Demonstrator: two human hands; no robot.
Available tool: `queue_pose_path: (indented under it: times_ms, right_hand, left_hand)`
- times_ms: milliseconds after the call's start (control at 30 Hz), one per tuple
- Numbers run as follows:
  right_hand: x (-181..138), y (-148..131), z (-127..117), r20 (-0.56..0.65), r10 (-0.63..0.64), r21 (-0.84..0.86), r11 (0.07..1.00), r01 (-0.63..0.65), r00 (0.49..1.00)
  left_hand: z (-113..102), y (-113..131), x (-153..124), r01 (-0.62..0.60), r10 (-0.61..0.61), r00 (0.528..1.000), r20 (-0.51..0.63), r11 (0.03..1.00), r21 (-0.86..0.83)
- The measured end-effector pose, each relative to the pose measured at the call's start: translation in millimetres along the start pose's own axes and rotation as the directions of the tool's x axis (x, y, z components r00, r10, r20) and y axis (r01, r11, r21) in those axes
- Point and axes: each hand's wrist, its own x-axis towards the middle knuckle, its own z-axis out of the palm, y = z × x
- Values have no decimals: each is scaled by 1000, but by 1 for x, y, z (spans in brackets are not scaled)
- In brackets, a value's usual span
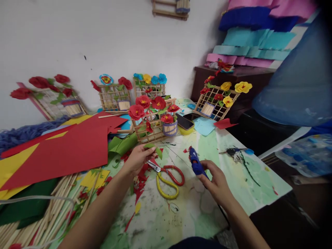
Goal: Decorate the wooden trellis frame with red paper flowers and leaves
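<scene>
Five flowered lattices [213, 92] looked largely finished, the nearest [153, 133] standing just beyond the hands. The right hand [214, 180] had its fingers wrapped around a blue glue gun [196, 163]. The left hand [138, 159] pinched a green leaf [158, 153], loose before that lattice; its fixing seemed left to do.

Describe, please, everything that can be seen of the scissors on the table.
The scissors lie on the patterned table, held by no hand. One loop handle is red, the other yellow, both plastic-looking and spread apart. The blades look like silvery metal and point away to the left, toward the left hand, which seems to hide their tips. Red paper scraps lie close beside the blades.
</scene>
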Motion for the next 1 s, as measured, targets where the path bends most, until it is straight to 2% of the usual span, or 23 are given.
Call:
queue_pose_path:
  times_ms: [100, 167, 300, 400, 467, 600, 700, 833, 933, 1000]
  right_hand:
    - [-7, -11, 14, -36, -83, 330, 940, 90, 996]
    - [-11, -18, 24, -55, -117, 439, 889, 129, 992]
    - [-14, -23, 37, -53, -96, 488, 866, 109, 994]
    - [-16, -20, 44, -32, -18, 547, 836, 32, 999]
    - [-18, -16, 48, -61, 59, 620, 784, -9, 996]
    - [-19, -12, 54, -119, 215, 745, 665, -56, 969]
    - [-18, -14, 55, -43, 214, 792, 603, -97, 976]
    - [-18, -13, 56, 24, 201, 804, 578, -138, 979]
    - [-19, -10, 57, 21, 205, 802, 582, -139, 978]
    - [-19, -9, 56, 0, 198, 806, 580, -117, 980]
  left_hand:
    - [7, -8, -2, 19, -20, 1000, 23, 999, 26]
    - [10, -13, -4, 48, -49, 998, 35, 998, 51]
    - [15, -19, -5, 70, -76, 996, 52, 993, 97]
    - [14, -20, -4, 16, -21, 999, 43, 995, 102]
    - [14, -18, -5, -1, -3, 999, 50, 997, 84]
    - [14, -11, -10, 34, -39, 980, 196, 999, 29]
    - [18, -9, -16, 87, -86, 952, 292, 996, 9]
    - [24, -12, -19, 111, -108, 938, 329, 994, 11]
    - [22, -17, -14, 71, -85, 938, 337, 996, 55]
    - [15, -20, -5, 11, -52, 954, 294, 990, 139]
